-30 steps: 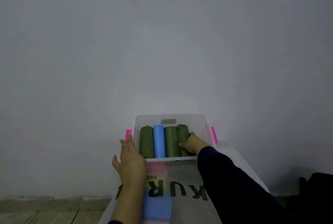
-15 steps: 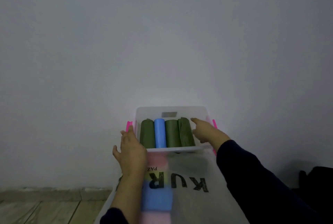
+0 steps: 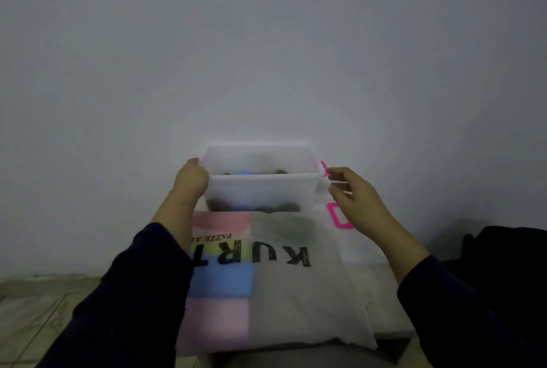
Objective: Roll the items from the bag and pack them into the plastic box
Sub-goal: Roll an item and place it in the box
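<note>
The left hand (image 3: pixel 191 179) grips the left end of the plastic box (image 3: pixel 263 190), fingers curled over its rim. The right hand (image 3: pixel 353 197) is just beside the box's right end, its fingers loosely bent and spread near a pink latch (image 3: pixel 324 168); whether it touches the box cannot be told, and it holds nothing. The translucent box stands at the far edge of the white bag (image 3: pixel 296 287), against the wall (image 3: pixel 266 56). Green and blue rolled items (image 3: pixel 245 173) show blurred inside it. A pink clip (image 3: pixel 337 216) lies beneath the right hand.
</note>
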